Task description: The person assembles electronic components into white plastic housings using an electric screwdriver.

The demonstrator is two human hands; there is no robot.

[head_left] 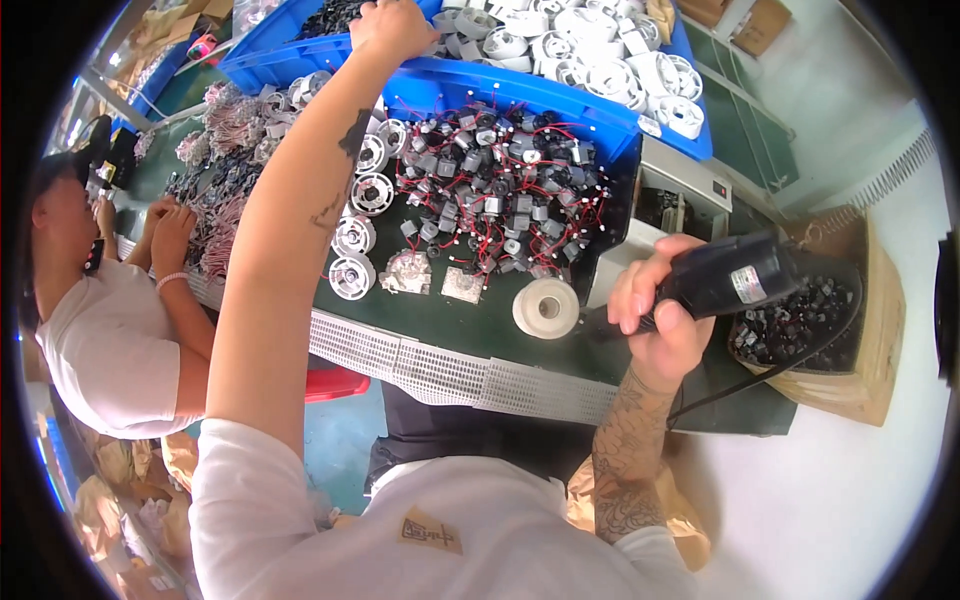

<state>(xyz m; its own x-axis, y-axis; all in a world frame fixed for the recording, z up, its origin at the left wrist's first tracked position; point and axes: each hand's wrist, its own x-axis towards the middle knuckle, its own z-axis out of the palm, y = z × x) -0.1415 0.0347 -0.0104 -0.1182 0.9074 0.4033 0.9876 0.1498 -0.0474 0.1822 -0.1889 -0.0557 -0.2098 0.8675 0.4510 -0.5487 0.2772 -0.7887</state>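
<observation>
My right hand (665, 310) is wrapped round a black electric screwdriver (735, 270) with a pale label, held over the bench's right end. Its tip end points left, near a white roll of tape (546, 308). My left arm stretches far forward, and my left hand (393, 28) is at the edge of a blue bin (285, 58) with small black parts (332, 18). The picture's top edge cuts off its fingertips, so what they hold is hidden. Below it lies a heap of small motors (495, 190) with red wires. Several white round housings (371, 194) stand in a column beside my left forearm.
A blue bin of white plastic housings (600, 50) stands at the back. A metal box (680, 185) sits right of the motors. At right are a carton of small parts (800, 320) and a coiled cord (885, 175). A co-worker (110, 320) works at left by bundled wires (235, 135).
</observation>
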